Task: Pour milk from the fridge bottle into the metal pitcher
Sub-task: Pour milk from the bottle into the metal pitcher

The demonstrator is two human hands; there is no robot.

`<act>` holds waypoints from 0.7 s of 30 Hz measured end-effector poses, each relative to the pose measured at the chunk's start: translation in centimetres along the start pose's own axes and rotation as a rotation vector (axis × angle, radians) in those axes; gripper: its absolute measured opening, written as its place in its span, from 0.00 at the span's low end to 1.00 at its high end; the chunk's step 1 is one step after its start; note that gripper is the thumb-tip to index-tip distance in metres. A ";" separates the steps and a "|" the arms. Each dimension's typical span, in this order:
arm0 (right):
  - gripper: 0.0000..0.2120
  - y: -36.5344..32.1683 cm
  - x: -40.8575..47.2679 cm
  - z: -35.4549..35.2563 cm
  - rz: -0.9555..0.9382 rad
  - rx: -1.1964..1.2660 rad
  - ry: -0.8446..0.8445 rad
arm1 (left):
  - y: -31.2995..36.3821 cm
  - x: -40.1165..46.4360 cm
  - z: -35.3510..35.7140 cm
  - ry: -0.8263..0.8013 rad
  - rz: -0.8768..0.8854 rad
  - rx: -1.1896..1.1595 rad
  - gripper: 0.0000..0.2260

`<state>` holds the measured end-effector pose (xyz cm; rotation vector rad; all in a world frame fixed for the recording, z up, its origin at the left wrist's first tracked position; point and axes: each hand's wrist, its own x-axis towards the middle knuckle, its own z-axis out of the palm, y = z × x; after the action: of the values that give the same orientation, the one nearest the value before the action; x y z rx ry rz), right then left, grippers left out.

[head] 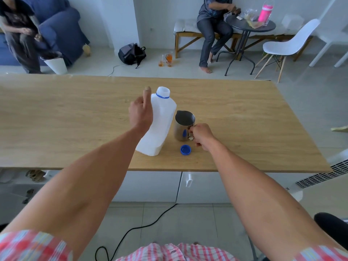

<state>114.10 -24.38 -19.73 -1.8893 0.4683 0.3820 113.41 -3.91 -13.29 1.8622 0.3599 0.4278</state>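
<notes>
A white plastic milk bottle (162,119) with a blue neck ring stands uncapped on the wooden table (75,119), leaning to the right toward the pitcher. My left hand (141,112) holds its left side, thumb pointing up beside the neck; the fingers are hidden behind the bottle. The metal pitcher (183,125) stands upright just right of the bottle, its dark inside showing no milk that I can make out. My right hand (201,133) grips the pitcher's handle. The blue bottle cap (185,149) lies on the table in front of the pitcher.
Beyond the table's far edge sit two persons, one on a blue sofa (56,31), one on a bench by a round black table (250,25). A white chair (290,44), a backpack (131,53) and drink cups (166,60) stand on the floor.
</notes>
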 end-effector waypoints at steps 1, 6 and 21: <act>0.12 0.0 0.0 0.0 -0.003 -0.006 0.005 | 0.3 0.2 -0.1 -0.033 0.035 0.068 0.28; 0.11 -0.1 0.2 -0.1 0.002 -0.021 0.010 | 1.0 1.0 -0.2 -0.201 0.175 0.339 0.26; 0.08 -0.3 0.3 -0.8 -0.034 -0.013 0.008 | 1.5 2.2 2.7 -0.387 0.147 0.815 0.19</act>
<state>114.49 -25.05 -19.36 -1.9101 0.4393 0.3554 116.67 -5.66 -12.39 2.7156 0.1315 -0.0132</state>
